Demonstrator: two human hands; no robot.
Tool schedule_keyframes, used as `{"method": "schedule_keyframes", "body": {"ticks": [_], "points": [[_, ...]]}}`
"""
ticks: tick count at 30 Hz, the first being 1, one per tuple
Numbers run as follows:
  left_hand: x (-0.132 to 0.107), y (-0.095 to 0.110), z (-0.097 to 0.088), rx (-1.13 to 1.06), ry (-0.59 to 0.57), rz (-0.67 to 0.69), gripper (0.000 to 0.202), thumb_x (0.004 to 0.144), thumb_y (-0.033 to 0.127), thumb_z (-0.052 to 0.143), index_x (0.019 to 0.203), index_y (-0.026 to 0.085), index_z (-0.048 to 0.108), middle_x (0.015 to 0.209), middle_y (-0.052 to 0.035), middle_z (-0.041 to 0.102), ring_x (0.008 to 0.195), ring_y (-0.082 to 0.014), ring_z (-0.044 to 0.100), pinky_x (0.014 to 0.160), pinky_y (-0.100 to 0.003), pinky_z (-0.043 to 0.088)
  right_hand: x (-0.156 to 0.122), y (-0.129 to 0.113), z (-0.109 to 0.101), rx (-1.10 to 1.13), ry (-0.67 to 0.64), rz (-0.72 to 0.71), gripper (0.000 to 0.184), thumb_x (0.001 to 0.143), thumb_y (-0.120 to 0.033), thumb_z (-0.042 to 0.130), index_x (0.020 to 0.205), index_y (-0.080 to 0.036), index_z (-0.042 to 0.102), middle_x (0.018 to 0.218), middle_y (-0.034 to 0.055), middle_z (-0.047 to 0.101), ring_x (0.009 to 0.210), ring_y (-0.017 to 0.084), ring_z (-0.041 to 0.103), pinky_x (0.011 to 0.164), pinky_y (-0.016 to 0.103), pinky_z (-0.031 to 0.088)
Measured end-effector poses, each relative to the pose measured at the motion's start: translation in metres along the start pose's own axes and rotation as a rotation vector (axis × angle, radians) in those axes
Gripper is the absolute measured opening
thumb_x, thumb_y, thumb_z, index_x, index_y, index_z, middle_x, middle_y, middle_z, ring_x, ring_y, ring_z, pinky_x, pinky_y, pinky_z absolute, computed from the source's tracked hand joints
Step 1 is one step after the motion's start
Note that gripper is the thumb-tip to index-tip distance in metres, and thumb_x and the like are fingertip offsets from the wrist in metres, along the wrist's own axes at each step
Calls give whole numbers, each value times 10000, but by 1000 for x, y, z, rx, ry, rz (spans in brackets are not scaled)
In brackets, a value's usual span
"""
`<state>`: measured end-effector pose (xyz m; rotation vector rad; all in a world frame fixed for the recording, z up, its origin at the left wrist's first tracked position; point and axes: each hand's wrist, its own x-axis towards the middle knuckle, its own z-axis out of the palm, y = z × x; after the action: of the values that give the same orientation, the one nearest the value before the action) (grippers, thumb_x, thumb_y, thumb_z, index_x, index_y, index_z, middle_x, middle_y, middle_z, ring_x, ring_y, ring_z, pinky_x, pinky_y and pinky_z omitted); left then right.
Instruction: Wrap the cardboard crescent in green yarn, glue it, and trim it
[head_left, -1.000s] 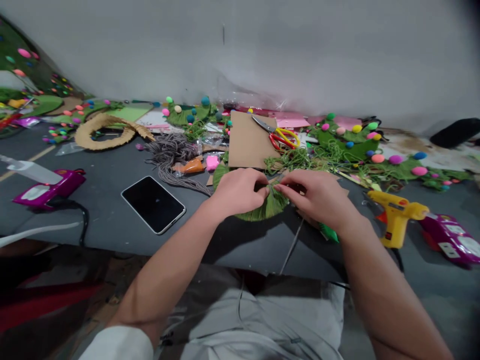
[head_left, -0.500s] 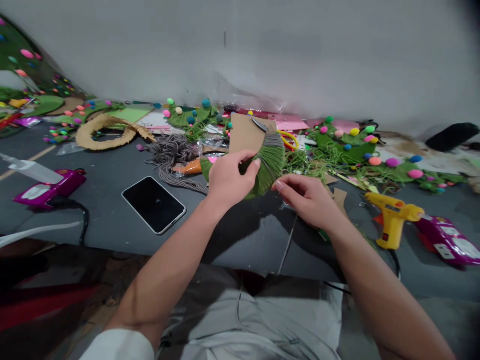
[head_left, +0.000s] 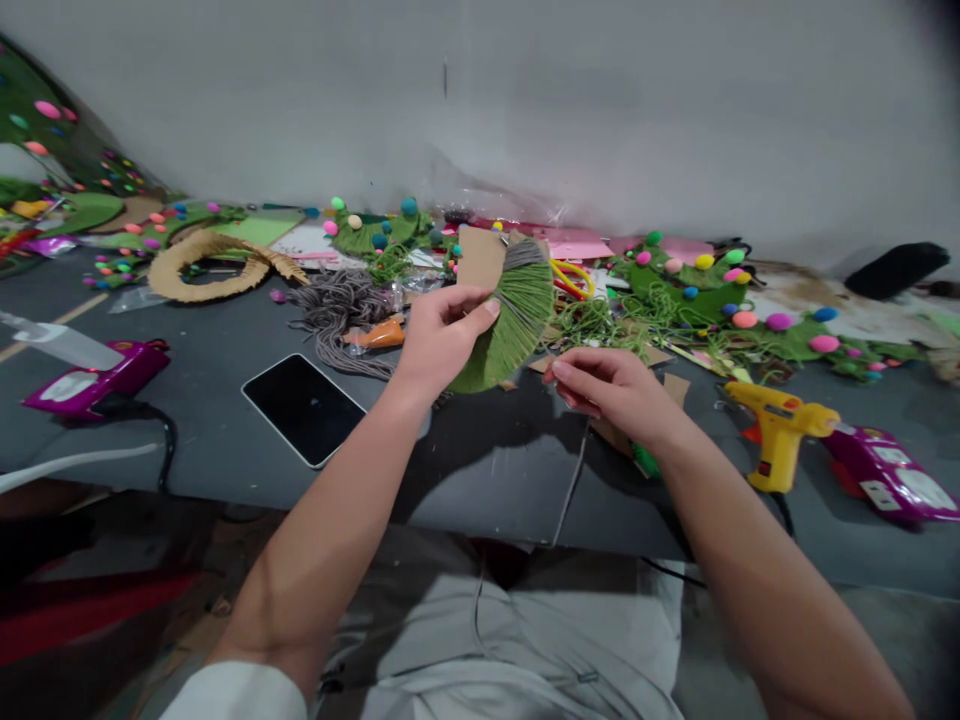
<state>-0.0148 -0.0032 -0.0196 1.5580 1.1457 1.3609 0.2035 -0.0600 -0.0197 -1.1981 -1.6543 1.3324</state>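
My left hand [head_left: 448,335] grips a curved piece wrapped in green yarn [head_left: 517,320], thumb on its near face. A band of grey yarn [head_left: 527,255] covers the piece's upper end. To its right, my right hand [head_left: 604,390] is closed in a pinch, a short gap away from the wrapped piece. What its fingertips hold is too small to make out. Below that hand a thin pale line runs down to the table edge; I cannot tell whether it is yarn. Behind the wrapped piece stands brown cardboard [head_left: 480,258].
A phone [head_left: 304,410] and grey yarn bundle [head_left: 345,310] lie left, with a tan wreath [head_left: 202,280] beyond. A yellow glue gun [head_left: 784,430] and purple glue gun [head_left: 892,475] lie right; another purple glue gun [head_left: 101,375] lies far left. Pom-pom-trimmed green pieces [head_left: 697,290] line the back.
My left hand has moved slightly left and turned the wrapped piece, showing more of its green face. My right hand's fingertips now sit farther from it.
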Motion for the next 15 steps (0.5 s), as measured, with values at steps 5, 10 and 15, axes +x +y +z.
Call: {"method": "schedule_keyframes", "body": {"ticks": [5,10,15], "points": [[0,4,-6,-112,-126,-66,310,747,376,719,963,158,759,951,-59,748,879,-204,670,780,-318,531,8,10,-10,-39,20,-50,345,876,-490,638,853,-148,674,611,-20,505,525,82,432,487,217,333],[-8,12,-3,-8,-564,-100,285,764,375,712,925,143,753,875,-50,730,804,-169,641,748,-279,491,17,24,-18,-170,-63,-214,255,794,-407,728,804,-160,668,684,14,596,671,148,549,675,281,471],[-13,23,-1,107,-914,-12,241,807,333,663,922,132,729,784,-24,678,687,-118,552,640,-233,421,18,25,-20,-134,-344,-163,269,767,-413,730,858,-167,668,803,37,647,775,180,589,737,301,485]]}}
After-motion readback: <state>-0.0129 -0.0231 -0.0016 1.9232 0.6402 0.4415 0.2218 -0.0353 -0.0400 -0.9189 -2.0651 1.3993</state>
